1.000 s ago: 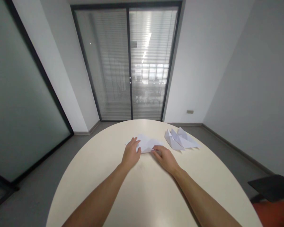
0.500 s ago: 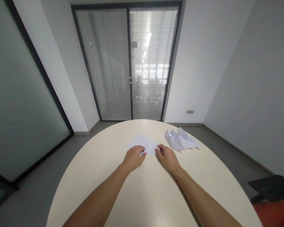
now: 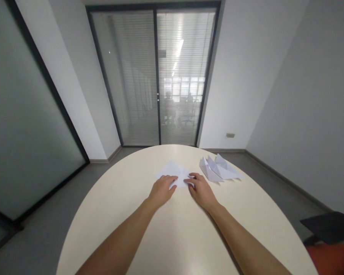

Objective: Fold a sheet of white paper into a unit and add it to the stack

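Observation:
A white folded sheet of paper (image 3: 173, 170) lies flat on the round cream table (image 3: 126, 214), past the middle. My left hand (image 3: 161, 190) rests on its near left edge, fingers laid flat and pressing down. My right hand (image 3: 201, 188) is at its near right edge, fingers stretched leftwards over the paper's corner. Both hands touch the sheet and neither lifts it. The near part of the sheet is hidden under my fingers.
Several finished folded paper shapes (image 3: 219, 170) lie in a cluster on the table to the right of my hands. A dark chair (image 3: 329, 227) stands at the lower right. Glass doors with blinds (image 3: 157, 76) are beyond the table.
My left hand pulled back from the sheet's far left to its near edge. The right hand slid leftwards onto the paper. The sheet now lies flatter and looks narrower.

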`<state>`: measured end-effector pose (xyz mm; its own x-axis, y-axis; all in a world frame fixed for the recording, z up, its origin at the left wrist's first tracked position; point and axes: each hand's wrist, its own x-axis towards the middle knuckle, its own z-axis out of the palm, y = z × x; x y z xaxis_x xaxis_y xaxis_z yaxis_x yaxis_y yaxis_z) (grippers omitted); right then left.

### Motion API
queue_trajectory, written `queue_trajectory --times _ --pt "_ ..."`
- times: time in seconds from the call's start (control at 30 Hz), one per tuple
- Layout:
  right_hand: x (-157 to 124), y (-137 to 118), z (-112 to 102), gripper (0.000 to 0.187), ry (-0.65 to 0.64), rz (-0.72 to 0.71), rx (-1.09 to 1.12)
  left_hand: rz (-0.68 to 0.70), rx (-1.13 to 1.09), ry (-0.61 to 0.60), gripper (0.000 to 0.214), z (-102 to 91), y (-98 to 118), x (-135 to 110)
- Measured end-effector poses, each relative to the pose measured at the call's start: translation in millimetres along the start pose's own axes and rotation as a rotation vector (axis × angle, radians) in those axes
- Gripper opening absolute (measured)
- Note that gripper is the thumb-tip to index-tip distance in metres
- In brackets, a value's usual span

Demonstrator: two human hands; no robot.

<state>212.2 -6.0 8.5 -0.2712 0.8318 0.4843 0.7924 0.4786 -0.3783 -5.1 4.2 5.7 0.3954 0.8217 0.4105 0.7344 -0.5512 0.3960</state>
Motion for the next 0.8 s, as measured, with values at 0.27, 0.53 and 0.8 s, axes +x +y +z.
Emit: queue_trajectory --times 0.27,0.53,0.8 --pt "2.6 3.7 1.7 0.030 -0.019 0.036 -0.123 0.055 0.022 -0.023 0.025 -2.8 1.5 -0.4" --pt "0.7 0.0 0.5 0.027 -0.012 0.050 -0.135 0.120 -0.006 -0.041 0.022 -4.0 5.1 -0.8" --pt "-1.0 -2.5 3.4 0.035 -0.072 0.036 -0.169 0.152 -0.024 -0.042 0.029 -0.5 2.3 -2.8"
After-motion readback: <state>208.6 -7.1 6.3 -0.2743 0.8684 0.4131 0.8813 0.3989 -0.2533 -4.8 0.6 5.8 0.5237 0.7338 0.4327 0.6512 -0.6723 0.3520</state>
